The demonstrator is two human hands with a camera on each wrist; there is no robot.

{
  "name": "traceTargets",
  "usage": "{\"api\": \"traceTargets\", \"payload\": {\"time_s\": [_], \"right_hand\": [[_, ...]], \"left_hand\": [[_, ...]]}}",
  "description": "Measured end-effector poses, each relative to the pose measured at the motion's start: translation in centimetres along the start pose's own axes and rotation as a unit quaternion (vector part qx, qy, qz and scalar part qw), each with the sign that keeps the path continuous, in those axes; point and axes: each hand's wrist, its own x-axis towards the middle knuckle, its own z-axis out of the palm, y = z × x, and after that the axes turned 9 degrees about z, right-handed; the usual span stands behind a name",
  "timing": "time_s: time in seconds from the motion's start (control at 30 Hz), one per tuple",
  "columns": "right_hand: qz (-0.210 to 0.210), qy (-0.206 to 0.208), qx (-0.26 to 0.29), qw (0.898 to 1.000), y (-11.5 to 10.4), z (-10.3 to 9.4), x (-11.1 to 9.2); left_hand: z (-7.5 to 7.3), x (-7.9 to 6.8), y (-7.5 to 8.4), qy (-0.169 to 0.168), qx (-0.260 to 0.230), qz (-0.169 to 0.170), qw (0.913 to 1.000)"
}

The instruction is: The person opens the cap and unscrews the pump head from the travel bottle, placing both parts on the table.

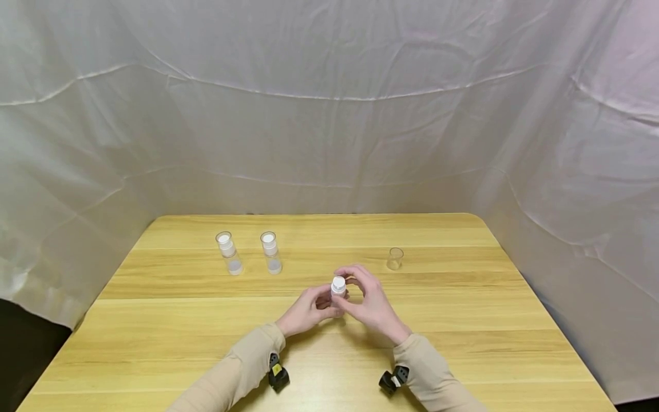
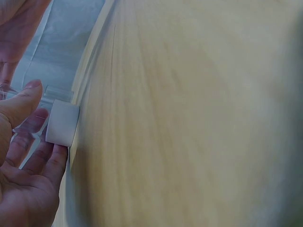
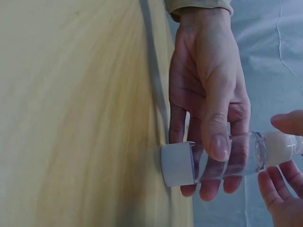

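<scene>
A small clear pump bottle [image 3: 215, 158] with a white base [image 2: 63, 122] and white top [image 1: 338, 283] stands upright between both hands, its base at or just above the table. My left hand [image 1: 308, 311] grips the clear body, thumb on one side and fingers on the other. Around the white collar [image 3: 279, 148] at the top, the thumb and fingers of my right hand [image 1: 372, 300] are curled in a pinch. A clear cap [image 1: 394, 259] rests on the table beyond the right hand, apart from it. In the left wrist view the bottle's top is mostly hidden.
Two similar bottles, a left one [image 1: 229, 253] and a right one [image 1: 271, 253], stand at the back left with clear caps on. The wooden table [image 1: 463, 297] is enclosed by a pale hanging cloth [image 1: 329, 137] at the back and sides.
</scene>
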Motion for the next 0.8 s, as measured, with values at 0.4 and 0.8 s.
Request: {"api": "traceTargets", "payload": {"time_s": [0.4,0.8], "right_hand": [[-0.005,0.002,-0.012,1.0,-0.08,0.08,0.02],[-0.008,0.009,-0.015,1.0,0.09,0.12,0.09]], "left_hand": [[0.04,0.01,0.15,0.005,0.013,0.0,0.9999],[0.0,0.06,0.17,0.004,0.007,0.0,1.0]]}}
